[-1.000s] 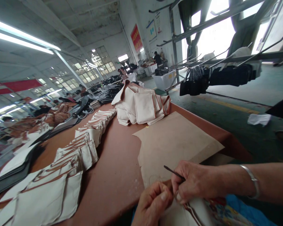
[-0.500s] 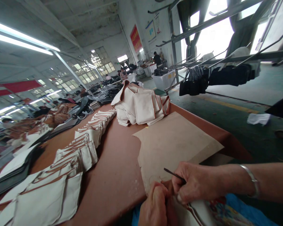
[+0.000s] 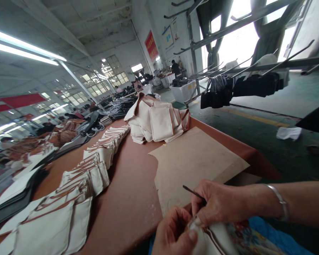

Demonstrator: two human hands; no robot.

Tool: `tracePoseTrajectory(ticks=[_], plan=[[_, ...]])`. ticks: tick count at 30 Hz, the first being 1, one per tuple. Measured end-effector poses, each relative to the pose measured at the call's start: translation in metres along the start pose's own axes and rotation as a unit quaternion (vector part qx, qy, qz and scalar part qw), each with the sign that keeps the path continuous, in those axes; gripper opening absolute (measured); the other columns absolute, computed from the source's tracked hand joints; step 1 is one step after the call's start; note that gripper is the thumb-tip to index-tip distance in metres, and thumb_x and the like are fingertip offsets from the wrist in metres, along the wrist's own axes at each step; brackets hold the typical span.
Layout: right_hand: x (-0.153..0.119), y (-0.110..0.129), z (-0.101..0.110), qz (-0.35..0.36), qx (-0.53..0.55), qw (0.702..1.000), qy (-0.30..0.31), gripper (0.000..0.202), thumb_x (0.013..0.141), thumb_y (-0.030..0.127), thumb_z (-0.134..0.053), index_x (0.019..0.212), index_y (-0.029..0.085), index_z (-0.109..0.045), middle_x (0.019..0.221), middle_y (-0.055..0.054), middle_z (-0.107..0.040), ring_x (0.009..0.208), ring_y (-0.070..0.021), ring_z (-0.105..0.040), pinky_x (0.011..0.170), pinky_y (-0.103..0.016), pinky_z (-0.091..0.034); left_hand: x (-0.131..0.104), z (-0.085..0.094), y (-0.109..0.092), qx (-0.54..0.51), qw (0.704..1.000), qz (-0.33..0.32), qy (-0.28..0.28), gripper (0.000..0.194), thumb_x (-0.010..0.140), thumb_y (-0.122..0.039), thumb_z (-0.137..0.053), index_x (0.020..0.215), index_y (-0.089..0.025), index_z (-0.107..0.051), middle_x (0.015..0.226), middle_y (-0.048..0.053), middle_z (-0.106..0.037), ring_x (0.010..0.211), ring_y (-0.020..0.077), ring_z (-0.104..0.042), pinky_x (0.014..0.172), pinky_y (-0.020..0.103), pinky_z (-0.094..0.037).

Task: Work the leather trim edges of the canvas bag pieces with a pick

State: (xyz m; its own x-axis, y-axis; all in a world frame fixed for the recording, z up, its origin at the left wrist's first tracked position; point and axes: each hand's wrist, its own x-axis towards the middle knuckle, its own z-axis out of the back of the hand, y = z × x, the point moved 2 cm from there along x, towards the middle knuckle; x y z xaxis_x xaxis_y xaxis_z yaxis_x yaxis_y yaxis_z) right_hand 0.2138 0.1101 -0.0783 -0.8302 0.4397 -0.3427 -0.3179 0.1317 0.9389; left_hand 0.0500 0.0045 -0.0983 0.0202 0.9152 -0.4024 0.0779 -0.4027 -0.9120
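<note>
Low in the view, a cream fabric piece with brown edging (image 3: 206, 241) lies between my two hands, near the table's front edge. My left hand (image 3: 172, 230) is closed on its near edge, thumb and fingers pinching. My right hand (image 3: 218, 203) grips the same piece from the other side, and a thin dark rod-like tool (image 3: 192, 192) sticks out of its fist toward the left. Both hands touch at the fabric's edge. The tool's other end is hidden in the fist. Beyond the hands lies a brown paper sheet (image 3: 191, 163).
A long overlapping row of cream pieces with brown edging (image 3: 79, 191) runs along the brown-covered table (image 3: 127, 191). A heap of similar pieces (image 3: 161, 124) sits at the far end. Right of the table stands a metal rack hung with black bags (image 3: 218, 95).
My left hand has opened its fist slightly, its thumb now showing on the fabric's edge. My right hand and the tool have shifted slightly left.
</note>
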Motion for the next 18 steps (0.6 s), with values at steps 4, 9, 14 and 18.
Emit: tracePoseTrajectory(ticks=[4, 9, 14, 18], plan=[[0.0, -0.001, -0.001, 0.02, 0.024, 0.999, -0.031, 0.02, 0.062, 0.023, -0.078, 0.078, 0.011, -0.073, 0.059, 0.003, -0.062, 0.051, -0.0073, -0.045, 0.045, -0.016, -0.033, 0.003, -0.006, 0.012, 0.05, 0.998, 0.025, -0.018, 0.058, 0.06, -0.068, -0.078, 0.072, -0.014, -0.061, 0.058, -0.004, -0.047, 0.05, 0.0057, -0.031, 0.047, 0.021, -0.021], [-0.004, 0.005, -0.003, 0.057, 0.04, 0.997, -0.034, 0.013, 0.064, 0.012, -0.069, 0.076, 0.011, -0.074, 0.059, 0.004, -0.061, 0.054, -0.007, -0.047, 0.048, -0.015, -0.035, 0.012, -0.007, 0.029, 0.019, 0.999, 0.032, -0.01, 0.061, 0.057, -0.073, -0.076, 0.068, -0.015, -0.06, 0.058, -0.004, -0.045, 0.048, 0.0055, -0.03, 0.044, 0.021, -0.018], [-0.009, 0.008, -0.004, 0.176, -0.032, 0.982, -0.069, 0.007, 0.072, 0.011, -0.067, 0.077, 0.013, -0.072, 0.069, 0.002, -0.066, 0.063, -0.0098, -0.058, 0.059, -0.017, -0.042, 0.016, -0.007, 0.031, 0.013, 0.999, 0.026, -0.028, 0.061, 0.057, -0.073, -0.076, 0.064, -0.015, -0.058, 0.058, -0.004, -0.04, 0.053, 0.0068, -0.032, 0.049, 0.02, -0.022], [-0.015, 0.008, -0.004, 0.347, -0.168, 0.917, -0.101, 0.009, 0.083, 0.014, -0.061, 0.076, 0.014, -0.067, 0.075, -0.002, -0.065, 0.072, -0.0123, -0.06, 0.068, -0.02, -0.046, 0.012, -0.011, 0.021, 0.002, 0.999, 0.009, -0.044, 0.061, 0.056, -0.071, -0.078, 0.061, -0.015, -0.054, 0.059, -0.005, -0.038, 0.055, 0.007, -0.028, 0.051, 0.022, -0.018]])
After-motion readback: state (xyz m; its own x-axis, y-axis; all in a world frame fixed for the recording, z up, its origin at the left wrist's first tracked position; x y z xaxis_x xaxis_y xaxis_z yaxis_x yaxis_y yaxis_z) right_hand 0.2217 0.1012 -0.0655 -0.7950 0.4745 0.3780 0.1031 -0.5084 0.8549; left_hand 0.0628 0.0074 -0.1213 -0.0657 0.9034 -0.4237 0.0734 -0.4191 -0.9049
